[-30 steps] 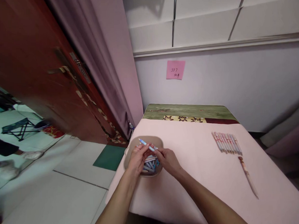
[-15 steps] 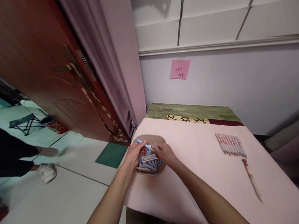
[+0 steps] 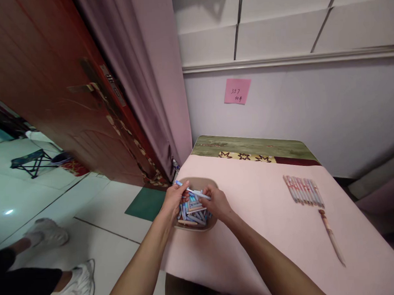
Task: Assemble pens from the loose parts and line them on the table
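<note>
Over a beige plastic box (image 3: 203,182), my left hand (image 3: 175,198) pinches the blue end of a slim blue-and-white pen (image 3: 204,196). My right hand (image 3: 218,202) has its fingers closed around the pale barrel at the other end. A white section shows between the hands; I cannot tell if the pen is in one piece or two. Beneath them, many loose blue, white and tan pen parts (image 3: 196,216) lie jumbled inside the box. My fingers partly hide the box's contents.
On the pink-covered table (image 3: 252,214), a row of patterned pens (image 3: 303,190) lies at the right, with a single pen (image 3: 332,239) slanting below it. A pink note (image 3: 237,91) is stuck to the wall. At left, another person's shoes (image 3: 79,285) are on the floor.
My hands have moved slightly apart along the pen, and more of its white section shows. The other person's feet have come nearer on the left. The row of pens is unchanged.
</note>
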`<state>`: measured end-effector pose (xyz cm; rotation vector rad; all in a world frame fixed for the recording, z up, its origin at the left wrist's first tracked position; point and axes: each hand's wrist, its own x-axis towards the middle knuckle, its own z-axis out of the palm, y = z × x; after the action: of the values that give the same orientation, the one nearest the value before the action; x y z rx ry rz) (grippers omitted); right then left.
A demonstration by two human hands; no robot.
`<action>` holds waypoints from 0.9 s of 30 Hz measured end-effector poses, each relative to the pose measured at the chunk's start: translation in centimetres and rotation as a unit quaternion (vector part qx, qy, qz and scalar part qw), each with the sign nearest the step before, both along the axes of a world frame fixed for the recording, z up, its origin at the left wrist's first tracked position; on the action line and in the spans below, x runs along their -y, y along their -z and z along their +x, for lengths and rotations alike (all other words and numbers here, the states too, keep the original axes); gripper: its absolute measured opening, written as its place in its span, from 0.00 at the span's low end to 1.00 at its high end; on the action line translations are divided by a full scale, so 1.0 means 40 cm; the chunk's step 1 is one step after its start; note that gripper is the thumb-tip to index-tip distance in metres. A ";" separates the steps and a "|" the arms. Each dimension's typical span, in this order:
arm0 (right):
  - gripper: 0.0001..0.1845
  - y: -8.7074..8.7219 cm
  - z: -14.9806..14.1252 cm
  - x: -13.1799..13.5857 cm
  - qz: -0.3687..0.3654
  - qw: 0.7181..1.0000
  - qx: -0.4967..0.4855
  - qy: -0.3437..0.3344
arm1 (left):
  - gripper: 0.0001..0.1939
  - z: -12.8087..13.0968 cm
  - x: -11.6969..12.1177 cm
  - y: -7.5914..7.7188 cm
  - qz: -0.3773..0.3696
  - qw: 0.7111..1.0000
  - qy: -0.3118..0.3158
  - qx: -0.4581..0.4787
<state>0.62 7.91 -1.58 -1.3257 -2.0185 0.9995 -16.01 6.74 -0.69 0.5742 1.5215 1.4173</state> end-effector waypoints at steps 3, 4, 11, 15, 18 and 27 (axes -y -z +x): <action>0.06 -0.008 0.016 -0.001 0.024 0.998 0.052 0.018 | 0.15 -0.014 0.003 -0.005 -0.008 0.994 0.023 -0.103; 0.06 -0.012 0.024 -0.001 0.032 0.997 0.073 0.023 | 0.14 -0.019 0.006 -0.007 -0.011 0.989 0.028 -0.142; 0.09 -0.033 0.062 0.000 0.070 0.980 0.182 0.049 | 0.06 -0.025 0.028 -0.014 -0.061 0.906 0.113 -0.403; 0.09 -0.041 0.077 0.005 0.084 0.976 0.192 0.052 | 0.04 -0.015 0.037 -0.007 -0.102 0.847 0.154 -0.498; 0.08 -0.051 0.094 0.007 0.095 0.977 0.178 0.065 | 0.04 -0.015 0.046 -0.010 -0.130 0.816 0.162 -0.540; 0.12 -0.058 0.132 0.011 0.085 0.987 0.090 0.102 | 0.16 0.024 0.044 -0.007 0.033 0.762 0.296 -0.575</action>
<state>5.88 7.49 0.75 -1.5367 -1.9968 0.6217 -15.04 4.99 -0.40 2.0233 1.8699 0.5319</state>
